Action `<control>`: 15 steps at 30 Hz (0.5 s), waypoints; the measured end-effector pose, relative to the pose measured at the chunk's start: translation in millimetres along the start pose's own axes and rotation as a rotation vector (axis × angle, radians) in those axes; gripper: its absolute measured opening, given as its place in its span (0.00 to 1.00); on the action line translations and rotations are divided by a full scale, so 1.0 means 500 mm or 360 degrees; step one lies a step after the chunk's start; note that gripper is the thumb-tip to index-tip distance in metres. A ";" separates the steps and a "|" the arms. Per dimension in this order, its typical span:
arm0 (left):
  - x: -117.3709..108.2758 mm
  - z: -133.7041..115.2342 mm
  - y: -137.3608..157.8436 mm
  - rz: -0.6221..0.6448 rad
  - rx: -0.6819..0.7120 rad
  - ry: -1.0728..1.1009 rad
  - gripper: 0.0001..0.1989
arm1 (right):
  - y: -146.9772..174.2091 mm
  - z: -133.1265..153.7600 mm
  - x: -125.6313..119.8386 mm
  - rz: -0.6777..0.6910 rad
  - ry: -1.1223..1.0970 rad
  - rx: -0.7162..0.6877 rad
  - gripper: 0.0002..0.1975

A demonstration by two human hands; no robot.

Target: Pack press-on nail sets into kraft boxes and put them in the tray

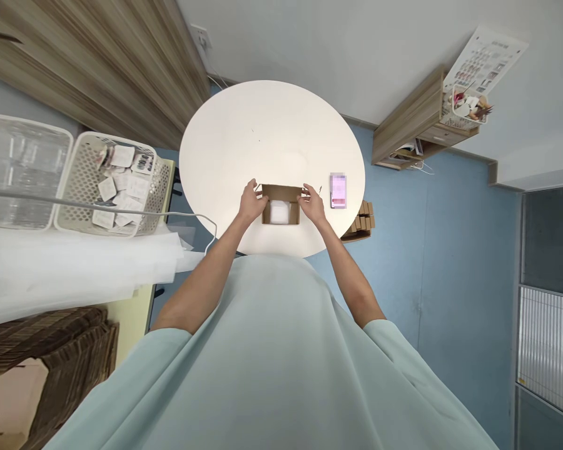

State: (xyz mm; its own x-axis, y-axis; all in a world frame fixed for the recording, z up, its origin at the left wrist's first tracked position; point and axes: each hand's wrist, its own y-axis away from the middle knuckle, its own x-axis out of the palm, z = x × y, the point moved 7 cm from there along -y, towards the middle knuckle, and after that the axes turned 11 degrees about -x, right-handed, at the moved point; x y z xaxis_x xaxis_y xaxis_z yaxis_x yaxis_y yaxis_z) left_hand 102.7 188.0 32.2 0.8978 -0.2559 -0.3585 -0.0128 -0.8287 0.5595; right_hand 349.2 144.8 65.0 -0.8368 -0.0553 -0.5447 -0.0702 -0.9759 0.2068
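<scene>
A small brown cardboard box [281, 192] rests on the white round table close to my body, its lid raised at the far side. Inside lies a white, soft-looking packet [279, 212] whose kind I cannot make out. My left hand [252, 204] pinches the left side of the box near the lid's corner. On the opposite side, my right hand [313, 204] has its thumb and fingers on the lid's right corner. A phone [338, 190] with a blurred pinkish screen lies on the table to the right of my right hand.
The white table [263, 125] stands near a wall. Cardboard boxes [366, 219] fill a carton on the floor at right. To the left are a perforated basket [77, 169] of packets, a clear-looking bin [25, 169], white wrapping sheets [75, 256] and stacked flat cardboard [75, 350].
</scene>
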 end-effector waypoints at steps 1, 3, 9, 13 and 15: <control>0.001 0.003 0.008 -0.0006 0.0009 -0.0020 0.45 | 0.011 0.002 0.002 0.0011 0.0008 -0.0034 0.29; 0.004 0.012 0.029 -0.0032 0.0027 -0.0076 0.44 | 0.038 0.001 0.009 0.0034 0.0021 -0.0083 0.29; 0.033 0.062 0.106 -0.0038 0.0081 -0.0233 0.45 | 0.132 -0.034 0.040 0.0104 0.0103 -0.0151 0.33; 0.049 0.100 0.153 -0.0002 0.0101 -0.0377 0.43 | 0.176 -0.052 0.060 0.0146 0.0186 -0.0171 0.35; 0.046 0.112 0.173 -0.0034 0.0146 -0.0440 0.44 | 0.190 -0.052 0.062 0.0126 0.0226 -0.0192 0.35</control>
State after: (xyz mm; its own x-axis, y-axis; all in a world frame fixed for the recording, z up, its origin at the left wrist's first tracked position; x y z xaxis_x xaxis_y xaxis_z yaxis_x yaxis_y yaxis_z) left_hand 97.3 82.7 30.4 0.7445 -0.3532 -0.5665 -0.0459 -0.8737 0.4843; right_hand 331.0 45.0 46.6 -0.7514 -0.1536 -0.6418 0.0653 -0.9851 0.1592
